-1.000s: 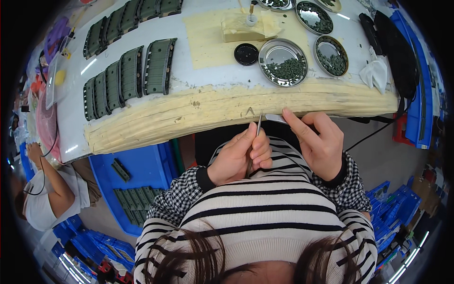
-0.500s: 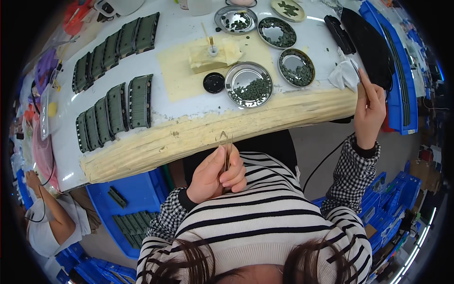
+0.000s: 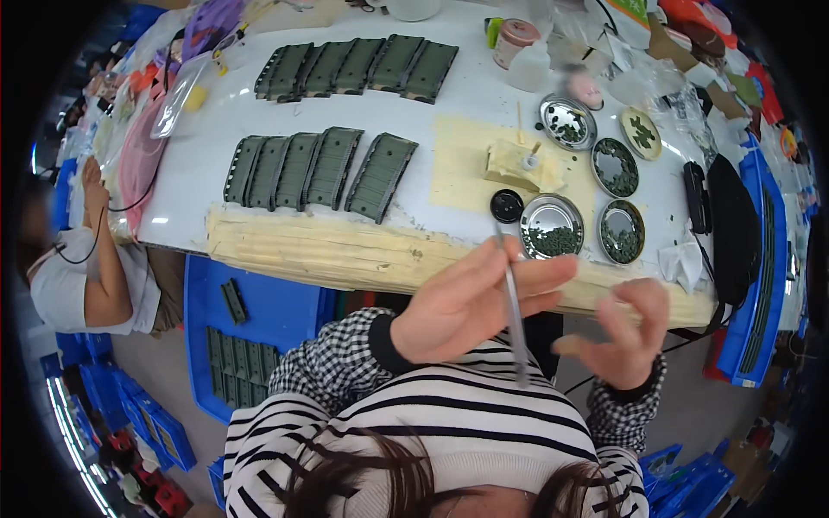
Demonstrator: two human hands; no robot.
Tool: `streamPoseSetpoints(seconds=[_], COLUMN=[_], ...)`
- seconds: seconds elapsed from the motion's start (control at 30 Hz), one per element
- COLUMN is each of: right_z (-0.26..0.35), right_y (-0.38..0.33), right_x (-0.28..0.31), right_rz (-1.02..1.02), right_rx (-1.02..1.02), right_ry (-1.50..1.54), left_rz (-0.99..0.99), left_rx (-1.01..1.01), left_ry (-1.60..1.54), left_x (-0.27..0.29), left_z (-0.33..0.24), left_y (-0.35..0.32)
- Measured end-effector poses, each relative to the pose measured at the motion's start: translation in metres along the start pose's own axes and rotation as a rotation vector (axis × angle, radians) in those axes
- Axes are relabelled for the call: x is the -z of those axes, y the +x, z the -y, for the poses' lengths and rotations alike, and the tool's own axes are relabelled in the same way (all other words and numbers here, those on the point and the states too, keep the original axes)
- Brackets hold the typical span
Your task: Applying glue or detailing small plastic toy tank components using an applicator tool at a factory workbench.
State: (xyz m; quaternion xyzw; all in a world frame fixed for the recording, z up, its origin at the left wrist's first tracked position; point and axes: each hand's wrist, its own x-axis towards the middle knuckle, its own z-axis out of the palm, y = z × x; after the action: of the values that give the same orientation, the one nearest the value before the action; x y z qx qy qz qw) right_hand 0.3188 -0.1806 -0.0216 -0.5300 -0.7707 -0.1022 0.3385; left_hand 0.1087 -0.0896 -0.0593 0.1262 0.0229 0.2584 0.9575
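Both hands [image 3: 471, 302] raised; five dishes [image 3: 553, 226].

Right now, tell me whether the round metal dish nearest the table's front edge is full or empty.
Partly full. The metal dish holds a patch of small dark green pieces, while bare shiny metal shows on its upper left side.

Far beyond your fingers, at the table's back edge, stands a small round jar with a brownish-pink lid [image 3: 516, 41], and just beside it a squat translucent white plastic bottle [image 3: 529, 67]. To their right lie crumpled clear plastic bags [image 3: 643, 82]. Off past your left fingers, a flat clear pouch with a yellow patch [image 3: 180, 86] rests near the pink cloth. No screens or signs show.
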Motion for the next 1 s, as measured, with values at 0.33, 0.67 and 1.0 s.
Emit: streamPoseSetpoints(seconds=[0.33,0.67,1.0], right_z=[0.021,0.008,-0.024], right_y=[0.037,0.001,-0.018], right_x=[-0.012,-0.014,-0.017], right_rz=[-0.098,-0.429,-0.361], right_rx=[0.031,-0.304,-0.452], right_ry=[0.262,0.359,0.282], left_rz=[-0.182,-0.824,-0.941], left_rx=[-0.502,-0.575,-0.715], left_ry=[1.78,2.496,2.612], left_x=[-0.013,0.031,0.028], left_z=[-0.039,-0.084,-0.113], left_y=[-0.016,-0.006,-0.009])
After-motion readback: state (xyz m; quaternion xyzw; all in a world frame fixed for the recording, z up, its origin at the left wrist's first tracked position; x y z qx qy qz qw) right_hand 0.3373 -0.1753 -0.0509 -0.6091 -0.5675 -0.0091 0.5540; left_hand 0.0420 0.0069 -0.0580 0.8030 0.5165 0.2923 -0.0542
